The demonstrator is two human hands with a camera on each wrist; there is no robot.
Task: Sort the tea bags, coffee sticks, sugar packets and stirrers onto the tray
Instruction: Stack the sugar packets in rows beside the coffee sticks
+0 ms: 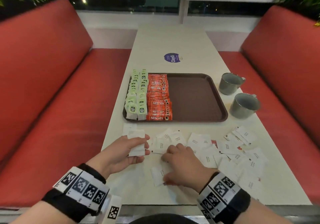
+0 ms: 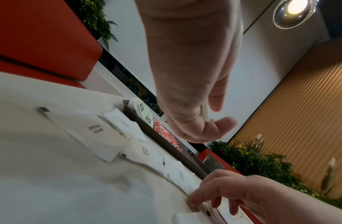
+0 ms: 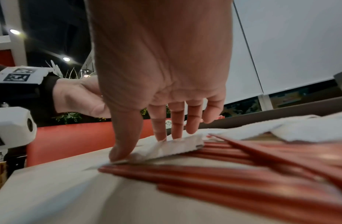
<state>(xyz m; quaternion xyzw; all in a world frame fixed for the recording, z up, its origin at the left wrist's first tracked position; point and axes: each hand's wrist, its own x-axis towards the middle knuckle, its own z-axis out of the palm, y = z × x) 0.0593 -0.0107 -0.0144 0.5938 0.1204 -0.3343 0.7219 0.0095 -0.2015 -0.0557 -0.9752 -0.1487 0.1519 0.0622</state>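
A brown tray (image 1: pixel 195 99) holds green tea bags (image 1: pixel 136 93) in rows at its left end, with red coffee sticks (image 1: pixel 158 99) beside them; its right half is bare. White sugar packets (image 1: pixel 226 147) lie scattered on the table in front of the tray, and red stirrers (image 3: pixel 243 174) lie partly under them. My left hand (image 1: pixel 138 147) grips a small stack of sugar packets (image 1: pixel 136 142) above the table's left edge. My right hand (image 1: pixel 180 164) is down on the table; its thumb and fingertips (image 3: pixel 160 133) pinch one sugar packet (image 3: pixel 172 147) off the stirrers.
Two grey mugs (image 1: pixel 230 83) (image 1: pixel 244 106) stand right of the tray. A purple round sticker (image 1: pixel 172 57) marks the table (image 1: pixel 173 38) beyond it. Red bench seats (image 1: pixel 52 85) run along both sides of the narrow table.
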